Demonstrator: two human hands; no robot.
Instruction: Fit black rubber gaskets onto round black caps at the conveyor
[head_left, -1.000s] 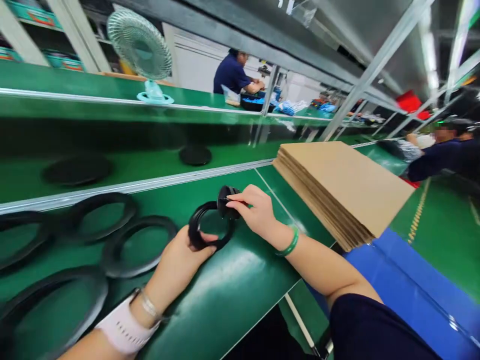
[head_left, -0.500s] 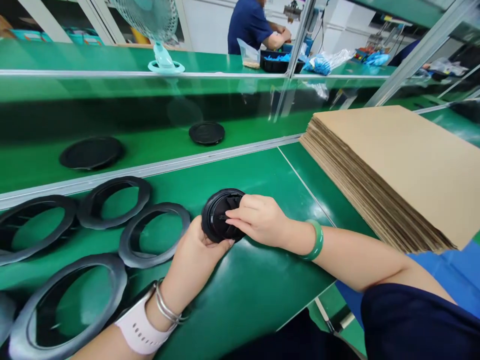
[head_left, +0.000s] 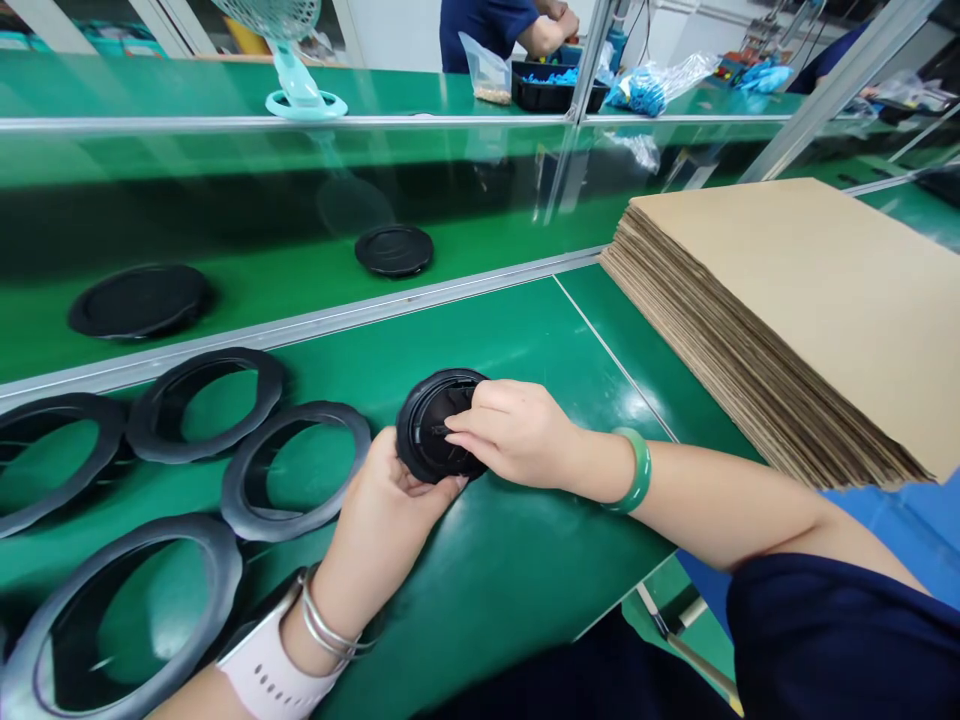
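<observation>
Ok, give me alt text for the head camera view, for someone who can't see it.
Both hands hold a round black part over a green bench: left hand beneath, right hand on top. Black rings lie to the left, a stack of cardboard sheets to the right.

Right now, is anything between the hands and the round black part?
Nothing visible. The left hand grips the round black part from below, and the right hand rests its fingers on the part's face. The black rings lie apart, to the left.
</observation>
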